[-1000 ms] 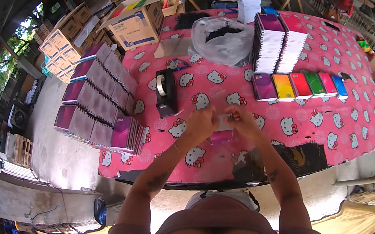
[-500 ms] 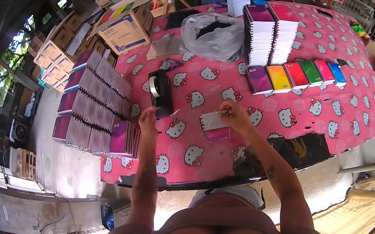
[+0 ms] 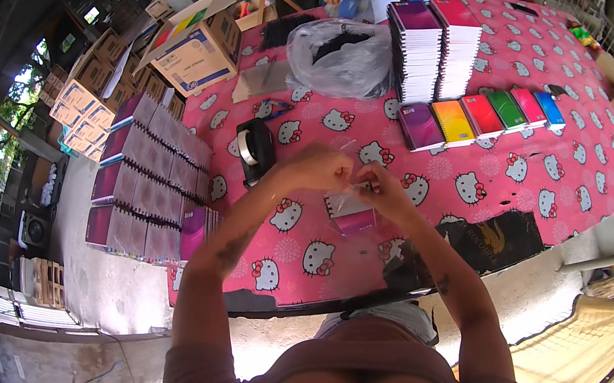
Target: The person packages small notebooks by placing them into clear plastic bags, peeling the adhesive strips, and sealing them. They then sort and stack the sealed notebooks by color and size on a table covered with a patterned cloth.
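Pink table [image 3: 504, 186], purple notebook [image 3: 353, 221]

Purple stacks [image 3: 149, 185] rise by the table's left edge; a tape dispenser [image 3: 254, 152] sits near the left hand [image 3: 324, 168]. That hand's fingers are curled together, just beside the right hand [image 3: 382, 189], whose fingertips are pinched together; whether either grips anything, I cannot tell. The notebook lies on the table beneath the right fingertips, partly hidden.

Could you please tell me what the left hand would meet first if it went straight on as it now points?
The left hand would probably meet the right hand first, though depth is hard to judge.
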